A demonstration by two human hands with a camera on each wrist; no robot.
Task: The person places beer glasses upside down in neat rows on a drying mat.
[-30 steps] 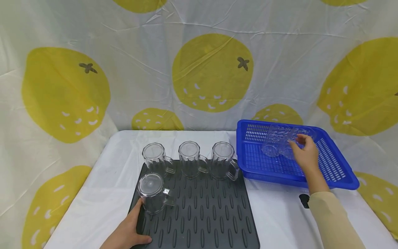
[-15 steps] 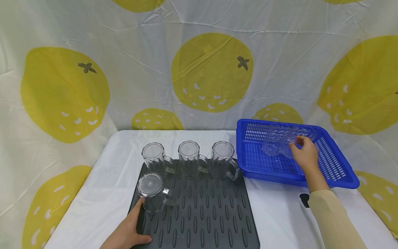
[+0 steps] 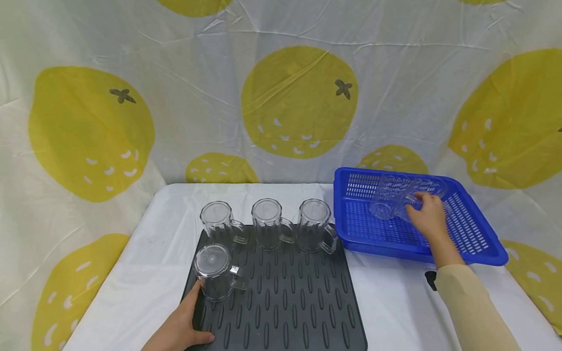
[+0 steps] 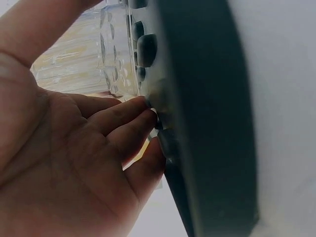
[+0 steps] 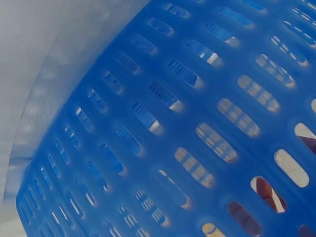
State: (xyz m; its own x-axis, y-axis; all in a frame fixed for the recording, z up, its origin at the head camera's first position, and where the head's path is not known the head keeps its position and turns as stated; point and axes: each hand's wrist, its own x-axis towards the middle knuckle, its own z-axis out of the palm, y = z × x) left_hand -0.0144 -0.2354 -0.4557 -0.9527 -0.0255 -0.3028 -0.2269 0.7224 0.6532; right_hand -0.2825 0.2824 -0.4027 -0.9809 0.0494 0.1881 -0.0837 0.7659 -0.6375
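Four-sided framing aside, a clear glass mug (image 3: 213,273) stands upside down near the left edge of a dark ribbed drying mat (image 3: 285,297). My left hand (image 3: 180,319) rests on that edge, its fingers beside the mug; the left wrist view shows extended fingertips (image 4: 150,116) touching the mat. Two clear glass mugs lie side by side in a blue perforated basket (image 3: 369,239): a left one (image 3: 383,197) and a right one (image 3: 423,183). My right hand (image 3: 429,217) has its thumb and fingers curled at the right mug, which it partly hides. The right wrist view shows mostly basket wall (image 5: 163,113).
Three more upturned glass mugs stand along the mat's back edge: left (image 3: 218,226), middle (image 3: 268,226) and right (image 3: 312,226). The right one is close to the basket. A small black object (image 3: 431,280) lies under the right sleeve. A lemon-print curtain (image 3: 197,97) hangs behind the white-covered table.
My right hand has shifted slightly left, with its thumb and fingers closer in at the right mug. The left hand and the mugs on the mat stay put.
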